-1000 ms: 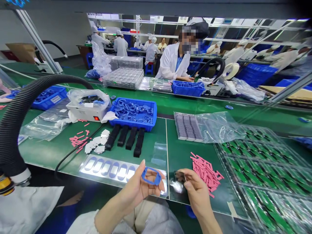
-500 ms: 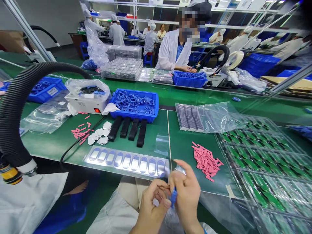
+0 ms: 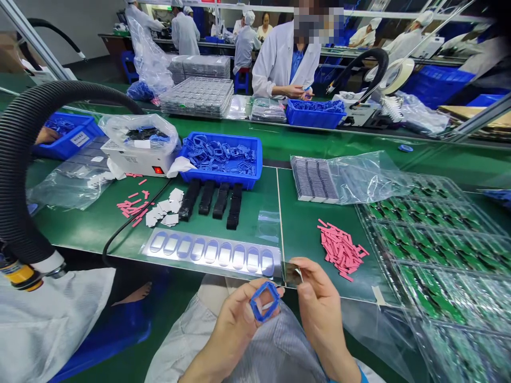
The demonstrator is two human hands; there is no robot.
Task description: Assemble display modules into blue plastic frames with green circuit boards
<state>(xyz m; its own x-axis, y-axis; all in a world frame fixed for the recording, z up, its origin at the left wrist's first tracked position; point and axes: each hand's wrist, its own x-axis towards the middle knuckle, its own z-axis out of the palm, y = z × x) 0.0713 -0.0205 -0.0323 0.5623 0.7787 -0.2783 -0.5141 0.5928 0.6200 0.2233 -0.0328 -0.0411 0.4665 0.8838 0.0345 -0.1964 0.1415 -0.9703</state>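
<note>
My left hand (image 3: pixel 241 311) grips a blue plastic frame (image 3: pixel 255 313) with a rectangular opening, tilted toward me above my lap. Closed in a pinch, my right hand (image 3: pixel 317 295) holds a small, dark, shiny flat piece (image 3: pixel 293 274) by its edge, apart from the frame. Just beyond both hands, at the table's front edge, lies a clear strip (image 3: pixel 203 259) bearing a row of oval-cornered stickers. A pile of pink strips (image 3: pixel 343 249) sits to the right of my right hand.
A blue bin (image 3: pixel 223 176) of blue frames stands behind black strap-like bundles (image 3: pixel 233 207). White squares (image 3: pixel 163 213) lie left of them. Trays of green circuit boards (image 3: pixel 423 260) fill the right side. A black hose (image 3: pixel 18 175) arches at left; a co-worker (image 3: pixel 279 58) sits opposite.
My hands have moved apart. The blue frame now faces me in my left hand, and the dark flat piece shows clearly in my right. The view has tipped slightly downward.
</note>
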